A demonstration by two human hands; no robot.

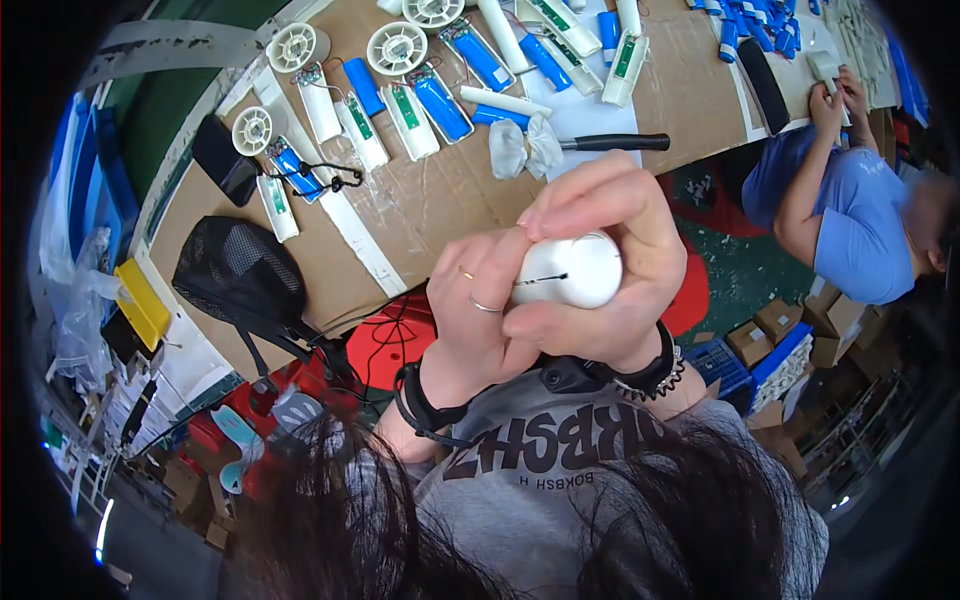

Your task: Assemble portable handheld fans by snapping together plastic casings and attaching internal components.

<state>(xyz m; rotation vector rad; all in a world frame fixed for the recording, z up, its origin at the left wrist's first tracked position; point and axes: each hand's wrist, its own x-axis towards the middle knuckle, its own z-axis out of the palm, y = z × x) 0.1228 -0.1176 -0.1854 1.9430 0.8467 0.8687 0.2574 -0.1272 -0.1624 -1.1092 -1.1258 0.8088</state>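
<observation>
Close in front of my chest, both hands grip a smooth white rounded plastic piece (597, 272) with a dark slit and small hole on its side. My left hand (468, 300) closes around its left end, fingers bent. My right hand (645, 225) wraps its right side, thumb below, while the fingertips meet those of the left hand on top. What lies inside the grip is hidden. Just beyond on the table are a black-handled tool (620, 142) with white wrapping (525, 148) at its head, and several white casings (408, 122) with green circuit boards and blue battery packs (443, 105).
Round white slotted parts (397, 48) stand at the table's far left. A black mesh bag (240, 270) lies at the cardboard-covered table's (440, 205) left edge. At far right a person in a blue shirt (860, 220) works beside a black long object (763, 86). Cartons (778, 320) stand below.
</observation>
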